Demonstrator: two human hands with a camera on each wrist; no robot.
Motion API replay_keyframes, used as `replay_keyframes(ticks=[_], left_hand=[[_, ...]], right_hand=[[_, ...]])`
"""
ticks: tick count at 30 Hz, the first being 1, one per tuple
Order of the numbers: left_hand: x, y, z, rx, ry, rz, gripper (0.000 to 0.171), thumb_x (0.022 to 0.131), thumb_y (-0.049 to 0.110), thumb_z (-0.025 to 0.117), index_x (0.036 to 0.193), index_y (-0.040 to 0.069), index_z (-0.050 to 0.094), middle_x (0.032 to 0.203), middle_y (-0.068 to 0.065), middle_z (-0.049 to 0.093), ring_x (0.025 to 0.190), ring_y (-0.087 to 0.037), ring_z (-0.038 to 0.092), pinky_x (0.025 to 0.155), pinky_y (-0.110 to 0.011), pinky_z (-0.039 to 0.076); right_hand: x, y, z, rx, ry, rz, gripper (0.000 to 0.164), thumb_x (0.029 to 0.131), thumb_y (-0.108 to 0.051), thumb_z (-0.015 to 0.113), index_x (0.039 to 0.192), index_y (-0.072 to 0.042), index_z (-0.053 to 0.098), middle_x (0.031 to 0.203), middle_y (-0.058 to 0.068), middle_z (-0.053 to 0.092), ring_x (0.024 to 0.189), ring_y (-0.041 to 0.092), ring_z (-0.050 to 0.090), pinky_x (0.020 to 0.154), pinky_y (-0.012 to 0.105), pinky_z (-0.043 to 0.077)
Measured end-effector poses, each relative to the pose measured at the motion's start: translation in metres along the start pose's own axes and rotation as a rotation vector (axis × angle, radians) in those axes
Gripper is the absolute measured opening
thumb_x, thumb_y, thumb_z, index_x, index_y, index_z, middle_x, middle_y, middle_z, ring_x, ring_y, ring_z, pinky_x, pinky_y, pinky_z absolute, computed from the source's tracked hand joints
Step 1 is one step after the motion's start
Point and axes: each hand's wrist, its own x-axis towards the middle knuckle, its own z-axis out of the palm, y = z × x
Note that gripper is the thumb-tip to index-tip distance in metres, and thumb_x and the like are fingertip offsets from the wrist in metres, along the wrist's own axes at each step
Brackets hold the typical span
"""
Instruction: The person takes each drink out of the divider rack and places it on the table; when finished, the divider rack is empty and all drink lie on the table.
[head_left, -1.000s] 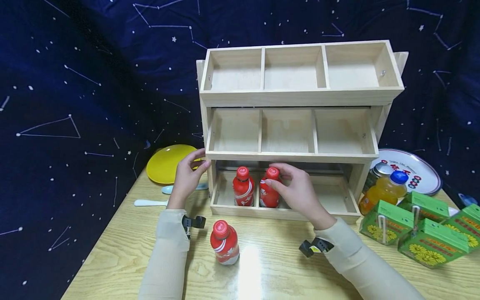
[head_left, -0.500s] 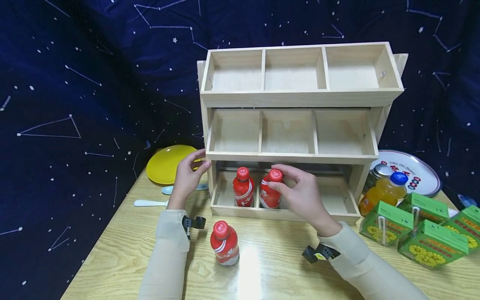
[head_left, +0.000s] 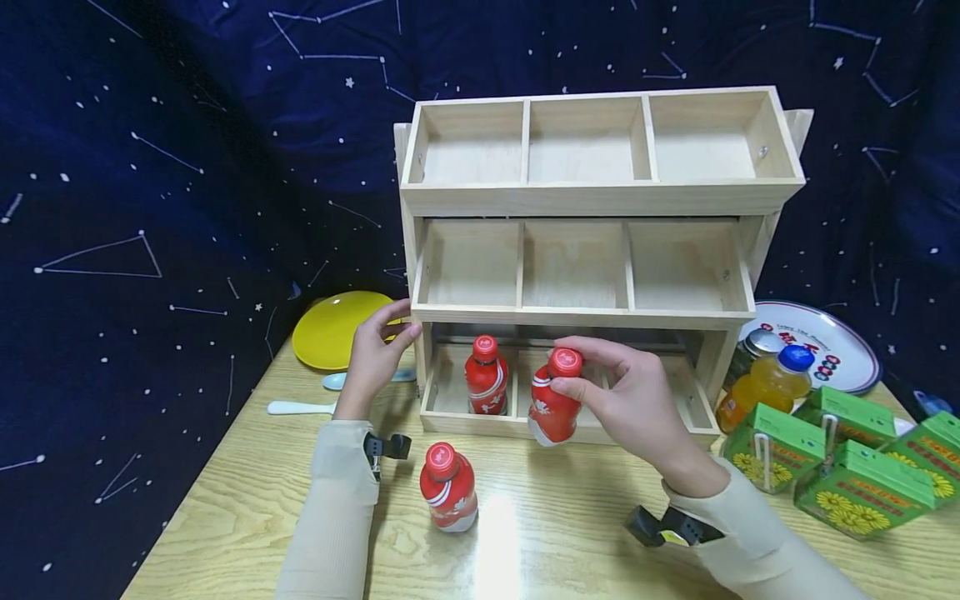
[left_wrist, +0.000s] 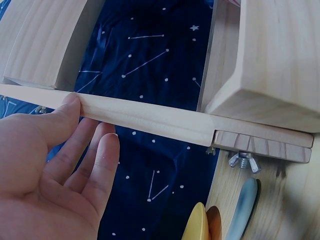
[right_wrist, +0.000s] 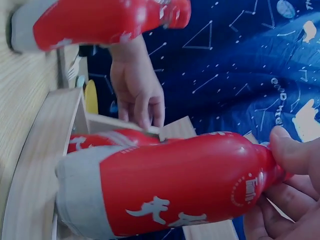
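My right hand (head_left: 637, 400) grips a red bottle (head_left: 553, 407) round its neck, just under the cap. That bottle leans, and its white base overlaps the front board of the lowest tier in the head view. The right wrist view shows the bottle (right_wrist: 175, 187) large, with white figures on red. At the shelf's left side, my left hand (head_left: 378, 358) holds the upright (left_wrist: 150, 115), thumb on its edge and fingers behind. A second red bottle (head_left: 487, 379) stands in the lowest tier's left compartment. A third red bottle (head_left: 452, 492) stands on the table in front.
The wooden shelf (head_left: 600, 198) has three tiers with divided compartments. On the right are several green drink boxes (head_left: 862, 492), an orange juice bottle (head_left: 772, 379), a jar (head_left: 753, 343) and a white plate (head_left: 847, 350). A yellow plate (head_left: 330, 329) and a white-handled utensil (head_left: 300, 407) lie left.
My right hand has drawn its red bottle up and forward out of the lowest tier's middle area, toward the right, tilting it. The left hand stays on the upright.
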Motion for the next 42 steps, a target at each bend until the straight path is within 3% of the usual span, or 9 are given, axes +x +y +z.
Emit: replay_keyframes(ticks=[6,16,23,33,42], left_hand=[[0.0,0.0,0.0,0.005,-0.001,0.004,0.044,0.094,0.019,0.068,0.137,0.018,0.058,0.13,-0.004,0.061,0.114,-0.027,0.061,0.094,-0.036,0.054],[0.0,-0.001,0.001,0.006,0.004,0.004,0.044,0.094,0.018,0.068,0.137,0.017,0.058,0.128,-0.005,0.061,0.113,-0.026,0.061,0.094,-0.037,0.054],[-0.001,-0.001,0.0,0.006,0.003,0.002,0.044,0.094,0.019,0.068,0.137,0.018,0.058,0.129,-0.004,0.061,0.113,-0.026,0.061,0.094,-0.037,0.054],[0.0,0.0,0.001,0.0,0.007,0.011,0.043,0.094,0.018,0.068,0.136,0.017,0.059,0.129,-0.005,0.061,0.113,-0.027,0.061,0.094,-0.038,0.054],[0.0,-0.001,0.001,-0.007,0.006,0.012,0.044,0.094,0.017,0.069,0.136,0.016,0.059,0.128,-0.006,0.061,0.113,-0.027,0.061,0.093,-0.037,0.054]], right_hand=[[-0.014,-0.01,-0.005,0.003,-0.075,0.014,0.041,0.075,-0.005,0.086,0.114,-0.006,0.073,0.107,-0.002,0.073,0.1,0.013,0.066,0.088,0.026,0.053],[-0.038,-0.006,0.008,0.082,-0.219,0.086,0.041,0.072,-0.014,0.089,0.11,-0.018,0.075,0.1,-0.012,0.073,0.097,0.014,0.067,0.086,0.041,0.056],[-0.049,-0.001,0.017,0.081,-0.303,0.095,0.04,0.073,-0.018,0.089,0.11,-0.022,0.074,0.105,-0.011,0.073,0.102,0.013,0.067,0.088,0.036,0.056],[-0.055,0.002,0.02,0.069,-0.354,0.075,0.035,0.078,-0.027,0.085,0.11,-0.018,0.074,0.101,-0.014,0.072,0.097,0.012,0.066,0.092,0.045,0.052],[-0.051,0.006,0.016,0.057,-0.421,0.036,0.036,0.081,-0.026,0.083,0.113,-0.017,0.069,0.103,-0.012,0.07,0.093,0.013,0.065,0.085,0.036,0.055]])
